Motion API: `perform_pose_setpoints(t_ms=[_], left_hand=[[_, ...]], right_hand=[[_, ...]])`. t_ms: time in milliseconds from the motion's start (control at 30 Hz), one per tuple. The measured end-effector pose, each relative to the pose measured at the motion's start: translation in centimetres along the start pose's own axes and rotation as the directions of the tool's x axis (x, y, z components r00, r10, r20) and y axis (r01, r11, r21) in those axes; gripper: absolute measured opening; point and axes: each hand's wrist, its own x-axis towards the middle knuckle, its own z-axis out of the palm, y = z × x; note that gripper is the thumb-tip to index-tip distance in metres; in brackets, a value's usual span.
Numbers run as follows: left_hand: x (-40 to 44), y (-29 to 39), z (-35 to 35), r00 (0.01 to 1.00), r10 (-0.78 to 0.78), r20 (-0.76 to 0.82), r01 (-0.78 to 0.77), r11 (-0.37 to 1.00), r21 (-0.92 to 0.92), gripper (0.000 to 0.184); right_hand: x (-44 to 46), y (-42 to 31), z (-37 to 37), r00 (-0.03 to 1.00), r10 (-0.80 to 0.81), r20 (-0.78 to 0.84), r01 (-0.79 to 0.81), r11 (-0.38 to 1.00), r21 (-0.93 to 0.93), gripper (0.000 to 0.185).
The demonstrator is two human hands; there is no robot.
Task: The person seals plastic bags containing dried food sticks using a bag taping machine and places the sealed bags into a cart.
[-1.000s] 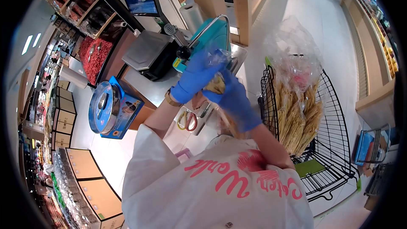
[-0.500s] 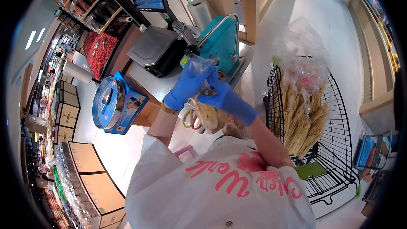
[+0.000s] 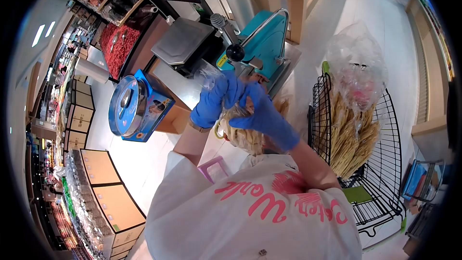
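Observation:
My left hand (image 3: 214, 98), in a blue glove, is closed around the gathered neck of a clear plastic bag (image 3: 244, 135). The bag's loose top (image 3: 207, 74) sticks out above those fingers. Pale yellow dried pieces fill the bag, which hangs in front of my shirt. My right hand (image 3: 267, 118), also gloved in blue, curls its fingers and thumb around the bag just below the neck. Just beyond both hands stands a teal machine (image 3: 260, 36) with a black ball knob (image 3: 235, 52) and a curved metal bar.
A scale (image 3: 183, 41) sits on the counter left of the teal machine. To the right, a black wire cart (image 3: 390, 130) carries bagged dried yellow sticks (image 3: 353, 139). A blue box with a round metal pan (image 3: 127, 103) stands at left. Red dried goods (image 3: 118, 43) fill a bin behind it.
My left hand has moved down the bag's neck, and the loose top now leans left. The right hand's thumb and fingers have spread around the bag. The view has shifted slightly.

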Motion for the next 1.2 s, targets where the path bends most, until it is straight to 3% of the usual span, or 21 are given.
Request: perform_pose_setpoints(t_ms=[33,67,133,167,200,267,333,367,400,467,500,533,600,633,733,767,867,1000,1067,1133,1200], left_hand=[[0.5,0.0,-0.1,0.995,0.025,0.101,-0.025,1.0,-0.005,0.049],[0.7,0.0,-0.3,0.994,0.028,0.104,-0.027,1.0,-0.005,0.049],[1.0,0.1,-0.6,0.988,0.053,0.144,-0.055,0.998,0.012,0.042],[1.2,-0.4,-1.3,0.987,0.052,0.149,-0.054,0.998,0.01,0.042],[1.0,-1.6,-2.4,0.999,0.047,0.001,-0.046,0.971,0.233,0.034],[1.0,-2.7,-4.1,0.988,0.066,-0.141,0.002,0.899,0.438,0.026],[1.4,-3.1,-5.4,0.978,-0.017,-0.209,0.161,0.695,0.701,0.013],[1.3,-4.1,-5.7,0.968,0.066,-0.241,0.175,0.513,0.84,0.017],[1.5,-4.6,-6.1,0.97,0.063,-0.236,0.172,0.511,0.842,0.017],[1.8,-5.4,-7.0,0.978,0.154,-0.144,0.084,0.343,0.936,0.019],[2.3,-5.4,-7.5,0.977,0.156,-0.144,0.104,0.239,0.965,0.022],[2.8,-5.3,-7.9,0.977,0.155,-0.143,0.104,0.238,0.966,0.022],[4.2,-5.3,-8.6,0.992,0.12,-0.049,0.041,0.066,0.997,0.021],[5.3,-5.7,-9.0,0.983,-0.034,-0.182,0.182,0.021,0.983,0.02],[6.4,-7.4,-10.0,0.97,-0.093,-0.223,0.233,0.127,0.964,0.03],[6.5,-8.6,-11.2,0.987,-0.017,-0.157,0.158,0.06,0.986,0.033],[6.5,-7.6,-10.2,0.988,0.044,-0.147,0.144,0.066,0.987,0.031],[6.5,-5.2,-9.0,0.97,-0.054,-0.236,0.231,-0.08,0.97,0.032],[6.6,-6.6,-11.7,0.989,-0.132,-0.059,0.071,0.087,0.994,0.022],[6.9,-6.2,-12.2,0.983,-0.179,-0.03,0.059,0.161,0.985,0.021],[6.9,-6.0,-11.8,0.974,-0.204,-0.101,0.156,0.271,0.95,0.022]], right_hand=[[0.6,0.1,0.1,0.947,-0.255,-0.196,0.264,0.964,0.016,0.054],[0.9,0.8,0.2,0.946,-0.259,-0.198,0.266,0.964,0.013,0.054],[1.4,2.3,0.6,0.983,-0.177,-0.055,0.185,0.937,0.296,0.061],[1.6,3.1,0.9,0.982,-0.177,-0.06,0.186,0.937,0.295,0.061],[1.7,3.2,1.4,0.988,-0.1,-0.118,0.13,0.947,0.293,0.06],[1.7,4.4,2.3,0.983,-0.015,-0.181,0.069,0.953,0.296,0.058],[1.9,5.3,2.8,0.894,-0.076,-0.441,0.021,0.992,-0.128,0.054],[1.8,5.7,2.6,0.881,-0.143,-0.45,-0.004,0.951,-0.31,0.046],[1.9,6.1,2.2,0.879,-0.143,-0.456,-0.005,0.951,-0.308,0.046],[1.9,7.3,1.5,0.888,-0.231,-0.398,-0.03,0.834,-0.55,0.043],[2.0,8.0,1.3,0.887,-0.231,-0.401,-0.03,0.836,-0.549,0.043],[2.1,8.6,1.1,0.884,-0.29,-0.366,0.022,0.809,-0.588,0.044],[2.6,9.8,0.8,0.877,-0.35,-0.329,0.076,0.777,-0.625,0.045],[3.0,10.4,0.8,0.882,-0.321,-0.344,0.056,0.797,-0.602,0.047],[3.4,12.1,1.3,0.87,-0.279,-0.406,-0.02,0.804,-0.595,0.048],[3.6,12.6,1.4,0.851,-0.264,-0.455,-0.08,0.789,-0.609,0.047],[4.1,13.0,1.8,0.857,-0.244,-0.454,-0.159,0.713,-0.683,0.052],[4.9,13.1,2.2,0.909,-0.174,-0.379,-0.214,0.585,-0.782,0.059],[4.5,12.8,2.4,0.94,-0.129,-0.317,-0.185,0.587,-0.788,0.068],[4.1,12.4,3.6,0.953,-0.057,-0.297,-0.189,0.654,-0.732,0.072],[3.7,12.0,5.1,0.962,0.015,-0.271,-0.201,0.711,-0.674,0.076]])
